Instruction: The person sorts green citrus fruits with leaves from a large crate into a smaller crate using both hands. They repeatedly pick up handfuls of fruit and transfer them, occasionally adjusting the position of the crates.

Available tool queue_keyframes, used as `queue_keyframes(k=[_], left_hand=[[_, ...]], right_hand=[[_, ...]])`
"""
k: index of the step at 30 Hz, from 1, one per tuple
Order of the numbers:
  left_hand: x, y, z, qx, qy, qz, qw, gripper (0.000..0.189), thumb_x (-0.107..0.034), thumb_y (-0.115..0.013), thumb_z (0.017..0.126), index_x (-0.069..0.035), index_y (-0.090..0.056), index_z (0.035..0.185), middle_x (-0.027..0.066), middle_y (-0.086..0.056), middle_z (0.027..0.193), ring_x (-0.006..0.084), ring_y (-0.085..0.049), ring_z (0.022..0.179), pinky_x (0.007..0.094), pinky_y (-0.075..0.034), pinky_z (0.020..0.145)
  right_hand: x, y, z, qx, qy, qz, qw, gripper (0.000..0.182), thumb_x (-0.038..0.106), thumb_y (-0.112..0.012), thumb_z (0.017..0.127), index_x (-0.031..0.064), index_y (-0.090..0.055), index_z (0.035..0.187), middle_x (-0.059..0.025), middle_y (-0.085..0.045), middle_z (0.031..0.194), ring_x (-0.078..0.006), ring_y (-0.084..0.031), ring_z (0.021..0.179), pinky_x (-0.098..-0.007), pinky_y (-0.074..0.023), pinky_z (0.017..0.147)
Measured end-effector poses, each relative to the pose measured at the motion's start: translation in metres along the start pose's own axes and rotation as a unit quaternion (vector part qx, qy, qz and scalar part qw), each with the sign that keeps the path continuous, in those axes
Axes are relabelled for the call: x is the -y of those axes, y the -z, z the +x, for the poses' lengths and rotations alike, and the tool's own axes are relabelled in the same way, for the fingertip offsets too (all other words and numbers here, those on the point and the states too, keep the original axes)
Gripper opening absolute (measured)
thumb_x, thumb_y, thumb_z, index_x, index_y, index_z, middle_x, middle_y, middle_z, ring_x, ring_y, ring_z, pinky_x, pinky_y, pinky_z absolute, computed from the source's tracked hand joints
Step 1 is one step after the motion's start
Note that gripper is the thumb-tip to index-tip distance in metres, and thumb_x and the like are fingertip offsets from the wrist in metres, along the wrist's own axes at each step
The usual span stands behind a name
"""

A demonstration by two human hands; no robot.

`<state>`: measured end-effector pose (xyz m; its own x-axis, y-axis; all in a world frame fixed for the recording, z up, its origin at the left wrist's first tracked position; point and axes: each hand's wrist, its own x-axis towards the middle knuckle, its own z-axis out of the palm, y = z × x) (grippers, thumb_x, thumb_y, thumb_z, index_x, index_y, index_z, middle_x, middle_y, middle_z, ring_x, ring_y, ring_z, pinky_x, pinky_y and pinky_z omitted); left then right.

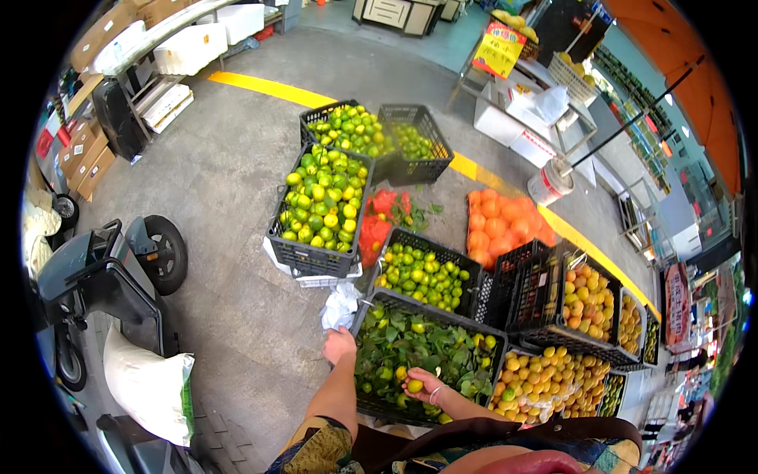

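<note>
My right hand (pixel 423 382) holds a yellow-orange citrus fruit (pixel 415 386) low over a black plastic crate (pixel 426 307). Green leaves (pixel 408 340) and several green and yellow citrus fruits fill that crate. A pale bracelet (pixel 436 393) circles my right wrist. At the crate's left side my left hand (pixel 340 345) has its fingers curled, just below a crumpled whitish plastic bag (pixel 341 305). Whether it grips the bag or the crate's rim cannot be seen. Directly beyond stands another black crate of small green citrus fruits (pixel 423 275).
Further crates hold green-yellow citrus (pixel 325 198), orange-yellow fruits (pixel 586 302) and more fruits (pixel 545 379). A red net bag of oranges (pixel 503 225) lies beyond. A scooter (pixel 118 278) and white sack (pixel 148 385) stand left. A pole rises from a bucket (pixel 551 181) at right.
</note>
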<state>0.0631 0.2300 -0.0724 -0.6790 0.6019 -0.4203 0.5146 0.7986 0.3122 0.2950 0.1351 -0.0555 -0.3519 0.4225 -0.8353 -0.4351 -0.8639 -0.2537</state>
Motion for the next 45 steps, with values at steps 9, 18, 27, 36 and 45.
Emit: queue_keyframes(k=[9,18,27,36,45], left_hand=[[-0.012,0.004,0.006,-0.08,0.235,-0.102,0.963,0.044,-0.041,-0.045,0.08,-0.003,-0.062,0.095,0.0186,-0.064,0.082,0.0349,-0.062,0.079,0.044,-0.047,0.073],[-0.015,0.016,0.007,0.019,0.194,-0.033,0.98,0.049,-0.042,-0.043,0.082,-0.002,-0.058,0.105,0.0183,-0.064,0.091,0.0336,-0.062,0.083,0.0435,-0.048,0.075],[-0.002,0.006,0.015,-0.031,0.188,-0.031,0.981,0.033,-0.034,-0.042,0.083,-0.008,-0.062,0.084,0.0167,-0.064,0.082,0.0344,-0.062,0.074,0.0449,-0.049,0.067],[-0.02,0.021,0.014,-0.034,0.214,-0.029,0.976,0.037,-0.032,-0.039,0.079,-0.006,-0.065,0.089,0.016,-0.065,0.087,0.0337,-0.061,0.081,0.0425,-0.047,0.073],[-0.02,0.018,0.01,-0.073,0.209,-0.029,0.975,0.035,-0.031,-0.04,0.078,-0.006,-0.064,0.085,0.0166,-0.064,0.084,0.034,-0.061,0.079,0.042,-0.048,0.072]], right_hand=[[-0.017,-0.022,0.016,0.016,-0.031,-0.19,0.981,0.022,-0.002,-0.059,0.078,0.0041,-0.055,0.099,-0.0067,-0.06,0.095,-0.0199,-0.06,0.088,-0.0355,-0.0505,0.076],[-0.033,0.011,0.042,-0.006,0.115,-0.55,0.827,0.018,0.006,-0.058,0.067,0.0133,-0.067,0.081,-0.0019,-0.065,0.078,-0.0151,-0.06,0.075,-0.0279,-0.0473,0.069],[-0.081,-0.041,0.085,-0.118,0.055,-0.741,0.659,0.02,0.027,-0.053,0.072,0.0168,-0.065,0.084,-0.0117,-0.064,0.085,-0.0306,-0.06,0.081,-0.0409,-0.0489,0.07],[-0.088,-0.061,0.128,-0.087,0.085,-0.756,0.643,0.024,0.021,-0.055,0.075,0.0156,-0.062,0.098,-0.0085,-0.06,0.103,-0.0285,-0.059,0.088,-0.0401,-0.0471,0.078],[-0.068,-0.035,0.128,-0.184,0.21,-0.78,0.559,0.029,0.015,-0.064,0.066,0.0055,-0.055,0.092,-0.0166,-0.053,0.098,-0.0316,-0.061,0.072,-0.0407,-0.0509,0.062]])
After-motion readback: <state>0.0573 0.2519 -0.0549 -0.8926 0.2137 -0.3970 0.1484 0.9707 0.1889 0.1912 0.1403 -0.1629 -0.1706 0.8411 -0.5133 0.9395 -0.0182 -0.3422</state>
